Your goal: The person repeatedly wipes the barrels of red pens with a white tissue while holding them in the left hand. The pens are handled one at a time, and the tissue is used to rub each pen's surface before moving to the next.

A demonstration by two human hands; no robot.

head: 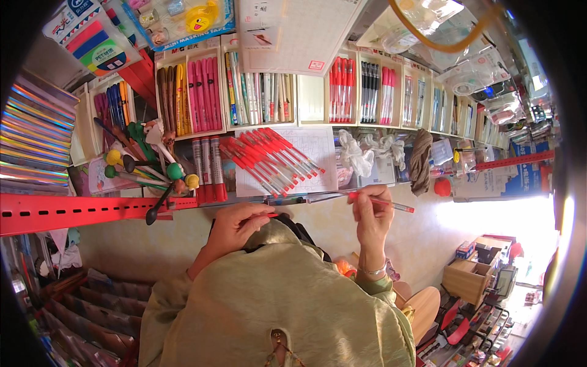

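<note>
My right hand pinches a red gel pen with a clear barrel, just off the front edge of the shelf. Its thin end points left and its red-plugged end sticks out to the right. My left hand, close to my body, is shut on a small red piece that looks like a pen cap; the fingers hide most of it. Between and beyond the hands, several capped red gel pens lie slanted in a fanned pile on a sheet of printed paper.
Pale plastic pen boxes line the back. Red markers and novelty pens stand left of the paper. White crumpled tissue and a brown cloth lie right. A red slotted metal bar crosses the left.
</note>
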